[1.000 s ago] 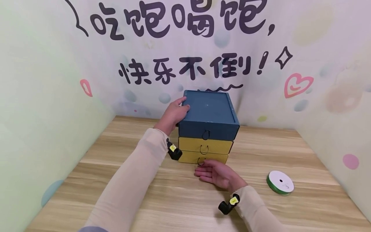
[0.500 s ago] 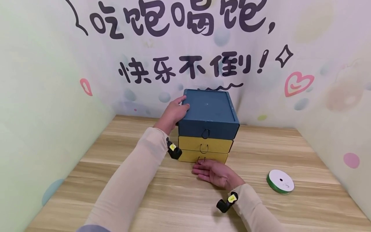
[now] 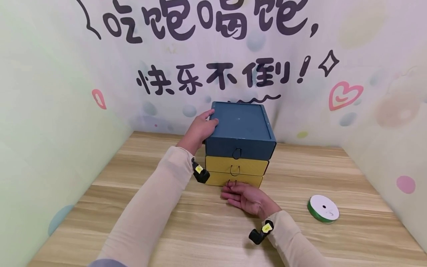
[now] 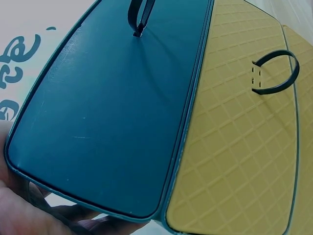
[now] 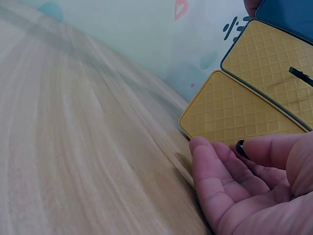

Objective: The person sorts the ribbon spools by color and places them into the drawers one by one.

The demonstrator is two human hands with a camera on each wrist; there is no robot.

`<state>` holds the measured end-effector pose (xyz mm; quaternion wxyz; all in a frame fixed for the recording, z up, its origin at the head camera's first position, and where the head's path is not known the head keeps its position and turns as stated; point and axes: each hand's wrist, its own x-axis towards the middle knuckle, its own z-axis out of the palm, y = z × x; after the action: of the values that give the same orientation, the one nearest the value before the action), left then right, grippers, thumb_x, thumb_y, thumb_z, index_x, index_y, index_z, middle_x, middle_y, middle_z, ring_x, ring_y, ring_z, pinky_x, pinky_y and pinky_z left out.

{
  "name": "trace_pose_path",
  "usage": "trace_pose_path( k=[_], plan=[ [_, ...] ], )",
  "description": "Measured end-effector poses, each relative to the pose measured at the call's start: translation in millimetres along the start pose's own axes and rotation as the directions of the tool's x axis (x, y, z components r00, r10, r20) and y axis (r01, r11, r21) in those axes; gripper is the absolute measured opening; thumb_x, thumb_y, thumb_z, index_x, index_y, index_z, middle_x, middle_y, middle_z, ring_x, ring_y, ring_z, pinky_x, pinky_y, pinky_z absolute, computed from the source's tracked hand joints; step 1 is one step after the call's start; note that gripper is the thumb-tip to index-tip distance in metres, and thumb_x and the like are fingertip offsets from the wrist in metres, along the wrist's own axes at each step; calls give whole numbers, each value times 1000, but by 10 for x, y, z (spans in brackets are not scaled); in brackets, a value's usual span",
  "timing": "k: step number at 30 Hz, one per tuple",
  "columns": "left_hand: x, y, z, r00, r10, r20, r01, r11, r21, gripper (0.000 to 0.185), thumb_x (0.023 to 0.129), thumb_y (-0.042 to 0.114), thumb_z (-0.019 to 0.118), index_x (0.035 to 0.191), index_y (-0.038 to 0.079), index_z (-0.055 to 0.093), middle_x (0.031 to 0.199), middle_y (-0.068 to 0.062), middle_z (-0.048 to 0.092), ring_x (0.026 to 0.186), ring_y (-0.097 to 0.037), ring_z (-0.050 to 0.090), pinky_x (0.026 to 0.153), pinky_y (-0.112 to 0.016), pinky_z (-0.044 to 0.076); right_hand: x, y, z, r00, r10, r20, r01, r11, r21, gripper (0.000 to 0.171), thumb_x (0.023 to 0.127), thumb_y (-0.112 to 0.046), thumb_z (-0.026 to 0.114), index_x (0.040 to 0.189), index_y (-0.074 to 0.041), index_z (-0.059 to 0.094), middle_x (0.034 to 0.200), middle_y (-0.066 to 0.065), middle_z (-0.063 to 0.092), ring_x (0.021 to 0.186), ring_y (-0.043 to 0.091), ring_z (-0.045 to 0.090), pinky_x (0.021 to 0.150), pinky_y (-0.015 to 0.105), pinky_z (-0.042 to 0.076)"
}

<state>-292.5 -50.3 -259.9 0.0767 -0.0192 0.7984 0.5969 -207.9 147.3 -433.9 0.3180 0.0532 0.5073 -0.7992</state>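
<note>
Since a second ago, the right hand [image 3: 248, 199] has crept forward from the bare wood to the foot of the drawer box [image 3: 239, 142], and its fingertips now sit at the ring pull [image 3: 231, 183] of the bottom yellow drawer [image 3: 233, 180]; the left hand has not shifted.

Going left to right: the left hand [image 3: 199, 129] rests on the upper left edge of the box, thumb laid on the dark blue top and fingers down the left side, clasping that corner. The left wrist view looks along the front of the blue top drawer [image 4: 112, 112] and the middle yellow drawer [image 4: 234, 147], each with its own dark ring pull, and both are closed. A small black camera with a yellow tag [image 3: 201, 172] hangs at the left cuff beside the box.

The box stands on the wooden table [image 3: 140, 226] towards the back, near the decorated wall [image 3: 213, 48]. Just in front of it, the right hand lies palm up low over the table. In the right wrist view, its fingers [image 5: 220, 176] curl upward and the thumb and forefinger close on the dark ring [image 5: 240, 148] at the lower drawer's front, so the hand pinches the pull. That drawer is flush with the one above it.

Farther right, well apart from the hand, a green ribbon spool [image 3: 323, 209] with a white face lies flat on the table.
</note>
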Motion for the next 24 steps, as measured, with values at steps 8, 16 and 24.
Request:
trace_pose_path(
  k=[8,16,24],
  plan=[
    [-2,1,5,1000,-2,1,2,1000,4,52,105,32,48,155,35,35,163,-2,23,142,-31,33,109,-54,35,-2,11,8,999,-16,-29,15,1000,-19,35,104,-4,45,138,3,44,137,18,58,113,25,65,95,37,51],
    [9,-7,8,1000,1,-8,-1,1000,0,51,105,32,48,155,35,36,163,-1,24,144,-29,31,110,-52,33,3,22,8,999,-23,-47,20,998,-54,34,104,-3,42,138,6,44,136,20,58,110,24,66,94,37,52],
    [-5,1,6,1000,3,-11,-3,1000,-2,51,105,32,48,155,35,36,162,-1,24,143,-31,32,110,-54,34,-33,40,9,1000,-28,-14,26,994,-109,36,103,-2,44,137,10,43,132,21,59,111,24,65,94,35,52]
  ],
)
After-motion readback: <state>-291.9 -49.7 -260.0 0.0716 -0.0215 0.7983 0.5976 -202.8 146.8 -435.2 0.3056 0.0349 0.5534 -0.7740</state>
